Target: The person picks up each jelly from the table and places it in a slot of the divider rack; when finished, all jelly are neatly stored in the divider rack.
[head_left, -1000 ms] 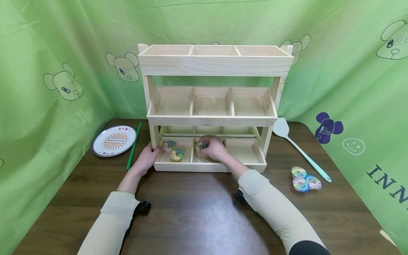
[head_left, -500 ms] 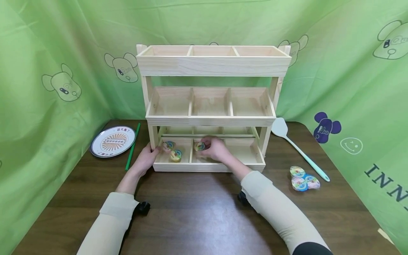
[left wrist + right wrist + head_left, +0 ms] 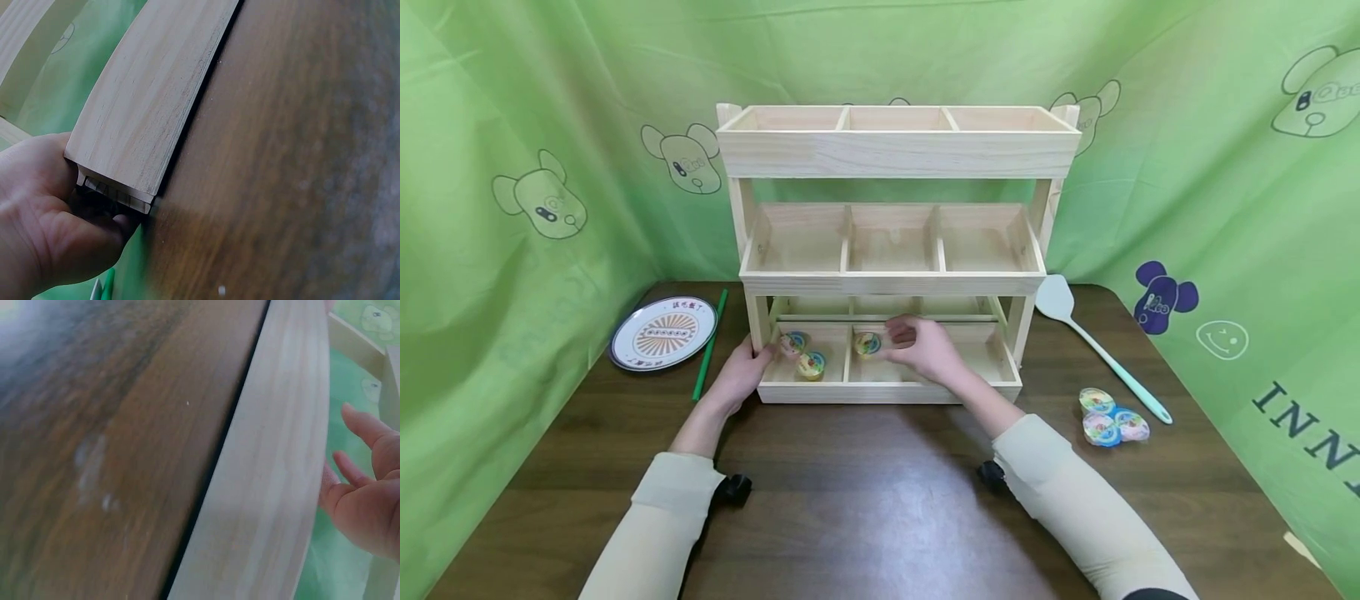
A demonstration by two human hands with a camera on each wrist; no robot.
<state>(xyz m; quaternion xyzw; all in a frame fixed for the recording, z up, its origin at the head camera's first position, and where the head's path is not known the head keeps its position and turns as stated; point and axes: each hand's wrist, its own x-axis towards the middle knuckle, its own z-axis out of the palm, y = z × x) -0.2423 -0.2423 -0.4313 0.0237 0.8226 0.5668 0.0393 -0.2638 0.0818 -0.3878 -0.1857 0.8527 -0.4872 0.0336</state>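
Note:
A three-tier wooden shelf (image 3: 880, 285) with compartments stands on the table. At its lower left end, my left hand (image 3: 739, 377) grips the side; in the left wrist view its thumb lies by the front panel's (image 3: 147, 94) corner. My right hand (image 3: 927, 350) hovers over the bottom tier's middle compartment with fingers spread, holding nothing. Just left of its fingertips sits one small jelly cup (image 3: 867, 343) with a printed lid, apart from them. In the bottom left compartment lie two more, a pink cup (image 3: 792, 343) and a yellow cup (image 3: 811, 365).
Several jelly cups (image 3: 1112, 418) cluster on the table at right, near a pale turquoise spatula (image 3: 1097, 350). On the left are a white printed plate (image 3: 664, 333) and a green stick (image 3: 710, 346). A green curtain (image 3: 550, 100) surrounds the table.
My right hand has let go of the jelly cup in the middle compartment and drawn back to the right, its fingers parting. My left hand stays at the shelf's side.

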